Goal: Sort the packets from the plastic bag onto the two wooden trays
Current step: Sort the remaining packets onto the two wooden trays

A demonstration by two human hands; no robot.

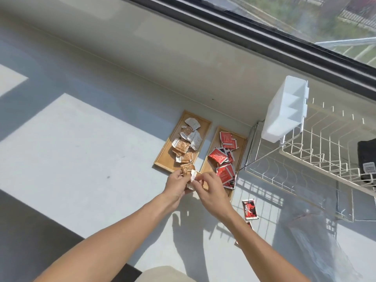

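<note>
- Both hands meet over the near ends of the two wooden trays; the left hand [176,185] and right hand [211,189] are pinched together on a small bunch of brown and white packets [190,174].
- The left tray [162,157] holds brown and white packets, with the held bunch just above its near edge.
- The right tray [242,143], just beside it, holds red packets [223,159].
- One red and black packet [249,209] lies on the worktop [81,159], near and right of the hands.
- The clear plastic bag [317,241] lies further right, near the wire dish rack [305,159].
</note>
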